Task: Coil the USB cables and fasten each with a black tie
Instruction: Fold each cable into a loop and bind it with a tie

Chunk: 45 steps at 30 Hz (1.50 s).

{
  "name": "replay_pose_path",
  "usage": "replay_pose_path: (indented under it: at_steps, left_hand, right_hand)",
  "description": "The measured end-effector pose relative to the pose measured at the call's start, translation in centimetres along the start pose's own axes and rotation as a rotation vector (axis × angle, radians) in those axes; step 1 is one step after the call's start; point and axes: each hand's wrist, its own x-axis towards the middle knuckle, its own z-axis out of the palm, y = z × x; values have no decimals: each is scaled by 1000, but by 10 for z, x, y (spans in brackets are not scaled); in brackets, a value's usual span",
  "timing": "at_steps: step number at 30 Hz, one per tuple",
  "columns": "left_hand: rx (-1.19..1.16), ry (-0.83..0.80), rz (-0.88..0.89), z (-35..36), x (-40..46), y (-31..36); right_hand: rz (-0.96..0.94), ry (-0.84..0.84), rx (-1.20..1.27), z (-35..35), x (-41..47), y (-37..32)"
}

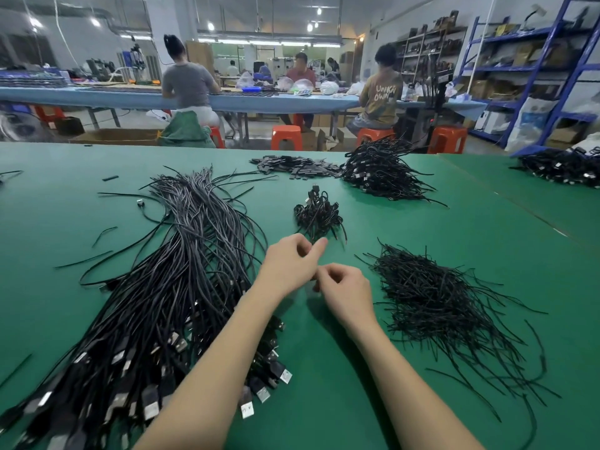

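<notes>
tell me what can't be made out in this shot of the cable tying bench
- Head view: whether the left hand or right hand pinches a tie; curled fingers hide what lies between them.
- Head view: how far the long bundle of uncoiled USB cables runs; the bottom left edge cuts it off.
- Head view: whether each cable in the small coiled pile is tied; too tangled and small.
- Head view: the far right cable pile; the right edge cuts it off.

Factory workshop, workers [186,80] at benches [130,99], shelving [532,69]
</notes>
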Motion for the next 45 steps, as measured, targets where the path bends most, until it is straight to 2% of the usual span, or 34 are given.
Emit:
replay_pose_path:
  at_steps: [3,7,11,14,17,22,28,33,38,41,45]
  left_hand:
    - [86,-64,48,-20,0,-3]
    - [302,-80,168,-36,-2,-23]
    - [395,-124,176,-35,-4,-36]
    - [372,-119,185,-34,-2,-39]
    - [329,-92,179,-34,2,-39]
    - [157,-115,87,-36,2,-38]
    - [139,-139,86,-37,-2,-34]
    - [26,-136,106,-44,0,-32]
    - [9,-149,141,-56,-2,-33]
    - [111,-230,145,-58,-6,-28]
    - [202,-324,255,-55,-10,-25]
  right_hand:
    - [41,-71,100,-6,2,-3]
    - [78,-265,195,-18,6,-11]
    - [-11,-338,-15,-25,7,-19]
    - [-128,-403,-287,-22,3,-24]
    - [-203,-436,-412,-3,-11,-33]
    - [-288,-388,-520,20,-25,-34]
    - [-325,-443,-508,16,-23,-31]
    - [-402,-263,-584,19,-24,-29]
    - [-223,-324,-377,-17,-3,-31]
    - [-164,-269,-141,-45,7,-35]
    - [-78,-280,17,-66,12,-38]
